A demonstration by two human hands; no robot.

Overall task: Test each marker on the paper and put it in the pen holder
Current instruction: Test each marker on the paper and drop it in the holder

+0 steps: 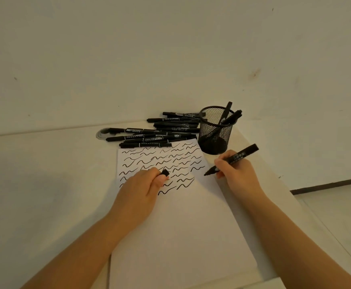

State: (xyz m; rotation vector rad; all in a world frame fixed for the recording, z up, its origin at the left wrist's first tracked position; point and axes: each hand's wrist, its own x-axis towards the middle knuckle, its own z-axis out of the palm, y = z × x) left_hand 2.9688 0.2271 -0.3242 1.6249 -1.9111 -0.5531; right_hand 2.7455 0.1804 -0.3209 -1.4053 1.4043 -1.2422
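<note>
My right hand (236, 174) grips an uncapped black marker (240, 156), its tip pointing down-left just over the right edge of the white paper (181, 226). Rows of black squiggles cover the paper's far half. My left hand (141, 188) rests on the paper and pinches the marker's black cap (166, 172) between thumb and fingers. A black mesh pen holder (215, 132) stands beyond the paper at the right with a few markers in it. Several capped black markers (160, 133) lie in a pile left of the holder.
The white table (45, 174) meets a pale wall at the back. Its right edge runs diagonally close to my right arm, with floor beyond it. A round grey cable hole (103, 134) sits at the left end of the marker pile.
</note>
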